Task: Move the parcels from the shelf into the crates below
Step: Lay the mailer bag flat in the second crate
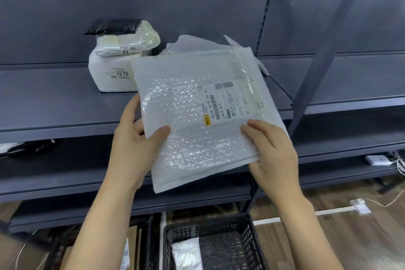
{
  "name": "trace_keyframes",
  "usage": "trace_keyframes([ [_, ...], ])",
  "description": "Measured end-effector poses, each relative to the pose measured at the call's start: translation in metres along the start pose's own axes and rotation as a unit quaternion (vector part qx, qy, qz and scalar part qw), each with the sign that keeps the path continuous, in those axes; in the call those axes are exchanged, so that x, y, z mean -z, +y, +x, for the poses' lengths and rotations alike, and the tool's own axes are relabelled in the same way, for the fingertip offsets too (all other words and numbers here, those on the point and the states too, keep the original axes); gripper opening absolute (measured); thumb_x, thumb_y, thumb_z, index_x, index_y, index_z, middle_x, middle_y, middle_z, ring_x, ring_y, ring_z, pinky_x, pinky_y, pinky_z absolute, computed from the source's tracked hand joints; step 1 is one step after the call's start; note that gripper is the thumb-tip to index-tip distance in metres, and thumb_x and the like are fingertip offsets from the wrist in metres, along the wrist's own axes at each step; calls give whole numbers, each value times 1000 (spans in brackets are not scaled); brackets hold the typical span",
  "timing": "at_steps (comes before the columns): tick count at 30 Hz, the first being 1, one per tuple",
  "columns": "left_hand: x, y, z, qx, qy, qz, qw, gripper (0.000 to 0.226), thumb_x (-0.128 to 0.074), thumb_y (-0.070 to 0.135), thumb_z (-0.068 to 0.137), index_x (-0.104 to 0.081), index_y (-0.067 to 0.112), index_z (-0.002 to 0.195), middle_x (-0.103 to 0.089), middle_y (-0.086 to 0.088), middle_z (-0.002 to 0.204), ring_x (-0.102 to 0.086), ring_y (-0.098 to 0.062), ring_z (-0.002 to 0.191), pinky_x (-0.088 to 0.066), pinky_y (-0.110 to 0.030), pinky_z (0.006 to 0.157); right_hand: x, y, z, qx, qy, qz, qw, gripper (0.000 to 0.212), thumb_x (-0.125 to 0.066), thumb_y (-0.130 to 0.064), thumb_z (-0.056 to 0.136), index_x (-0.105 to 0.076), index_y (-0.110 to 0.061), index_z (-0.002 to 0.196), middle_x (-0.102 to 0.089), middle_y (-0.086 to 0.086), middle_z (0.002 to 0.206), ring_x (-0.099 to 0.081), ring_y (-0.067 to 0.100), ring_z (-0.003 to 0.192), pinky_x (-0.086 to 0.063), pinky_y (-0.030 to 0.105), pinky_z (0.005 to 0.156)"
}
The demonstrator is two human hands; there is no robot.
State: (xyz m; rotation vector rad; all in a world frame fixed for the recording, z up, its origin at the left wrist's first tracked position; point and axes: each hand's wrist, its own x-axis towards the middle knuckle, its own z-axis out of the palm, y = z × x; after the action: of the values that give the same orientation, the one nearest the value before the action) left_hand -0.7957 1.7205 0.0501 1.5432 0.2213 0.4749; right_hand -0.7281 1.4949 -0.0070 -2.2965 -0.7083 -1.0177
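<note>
You gripped the mailer (pixel 197 116) with both hands, left hand (pixel 135 138) and right hand (pixel 274 151) at its near corners, forward of the shelf (pixel 54 98); the crate (pixel 210 226) lay directly below it.

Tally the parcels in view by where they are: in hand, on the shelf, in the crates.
In hand: 1, bubble mailer
On shelf: 4, black parcel, cream parcel, white block, white bag
In crates: 2, white parcel, labelled parcel
Total: 7
</note>
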Motion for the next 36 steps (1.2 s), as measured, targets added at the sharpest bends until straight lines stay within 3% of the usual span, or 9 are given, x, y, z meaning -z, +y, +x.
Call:
trace_keyframes([
  [6, 4, -6, 4, -99, 31, 89, 991, 71, -56, -3, 89, -33, 37, 143, -53, 17, 134, -53, 2, 117, -46, -32, 99, 4, 16, -1, 27, -203, -22, 979, 80, -68, -45, 72, -42, -15, 142, -36, 5, 149, -32, 25, 137, -28, 47, 111],
  [10, 4, -4, 1, -169, 1, 235, 957, 75, -54, 1, 91, -26, 53, 137, -42, 47, 114, -50, 20, 74, -36, 5, 72, 11, 16, 11, 14, -167, -42, 985, 77, -70, -43, 81, -36, -16, 145, -31, 7, 152, -25, 26, 141, -25, 53, 113],
  [13, 4, -2, -2, -203, -46, 316, 926, 79, -54, 3, 92, -19, 61, 132, -53, 37, 97, -50, -15, 59, -37, -4, 64, 15, 17, 24, 9, -140, -55, 989, 80, -70, -35, 82, -29, -14, 147, -24, 10, 155, -22, 28, 142, -26, 55, 112],
  [15, 3, 0, -2, -222, -75, 356, 905, 84, -54, 4, 92, -16, 67, 133, -54, 26, 103, -53, -16, 66, -39, -8, 71, 18, 19, 29, 8, -148, -70, 987, 86, -70, -36, 81, -23, -11, 149, -20, 12, 156, -20, 29, 143, -25, 56, 112],
  [19, 1, 2, 0, -258, -116, 394, 875, 81, -52, 2, 91, -19, 61, 135, -40, 45, 123, -53, -5, 102, -30, 3, 82, 21, 24, 34, -31, -201, -78, 976, 94, -71, -41, 79, -20, -6, 150, -25, 10, 155, -19, 27, 144, -13, 47, 118],
  [22, -1, 3, 4, -296, -124, 410, 854, 71, -45, 10, 88, -23, 56, 136, -45, 27, 129, -52, -8, 102, -35, -8, 83, 22, 21, 31, -31, -220, -35, 974, 81, -70, -37, 82, -28, -13, 147, -39, 2, 148, -29, 21, 140, -20, 37, 116],
  [26, -7, 5, 6, -314, -114, 414, 847, 69, -41, 9, 85, -25, 54, 135, -53, 14, 117, -54, -14, 94, -41, -22, 79, 24, 10, 24, -114, -212, 54, 969, 45, -64, -29, 88, -44, -20, 127, -56, -11, 105, -51, 10, 96, -36, 23, 75],
  [30, -14, 2, 12, -353, -89, 415, 834, 69, -43, -2, 81, -37, 38, 138, -60, 8, 109, -56, -20, 92, -44, -31, 81, 27, 10, 22, -131, -210, 89, 965, 23, -59, -26, 92, -48, -16, 110, -60, -4, 77, -52, 9, 69, -36, 14, 56],
  [36, -24, -6, 8, -362, 130, 463, 799, 67, -67, 6, 82, -35, 8, 141, -40, -17, 140, -28, -30, 129, -24, -42, 104, 34, 9, 24, -192, -164, 192, 948, 18, -60, -25, 92, -52, -22, 108, -65, -6, 89, -60, 11, 78, -49, 24, 69],
])
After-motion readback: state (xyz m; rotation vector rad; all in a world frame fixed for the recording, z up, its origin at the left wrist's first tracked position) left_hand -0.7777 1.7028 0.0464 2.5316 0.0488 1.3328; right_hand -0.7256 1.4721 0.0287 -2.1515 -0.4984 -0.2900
